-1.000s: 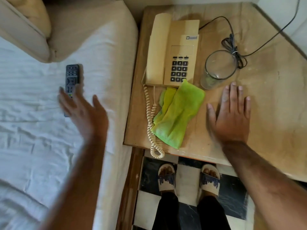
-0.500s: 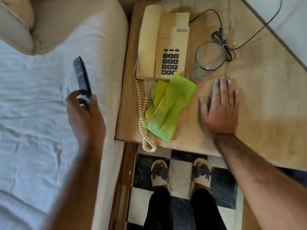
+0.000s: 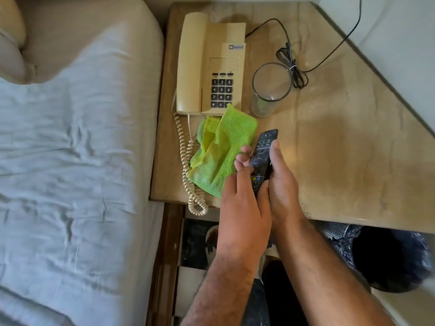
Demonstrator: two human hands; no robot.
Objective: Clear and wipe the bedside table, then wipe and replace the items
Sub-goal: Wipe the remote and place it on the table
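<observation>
Left of frame lies the rumpled bed sheet (image 3: 70,161). At centre, cream corded telephone (image 3: 209,64) and fuzzy green microfiber cloth (image 3: 221,156) sit on the bedside table (image 3: 341,161). Left hand (image 3: 242,208) and right hand (image 3: 282,184) both clasp the slim black remote (image 3: 262,156), seemingly unwiped. Upper right: clear glass tumbler (image 3: 270,90), replaced.
</observation>
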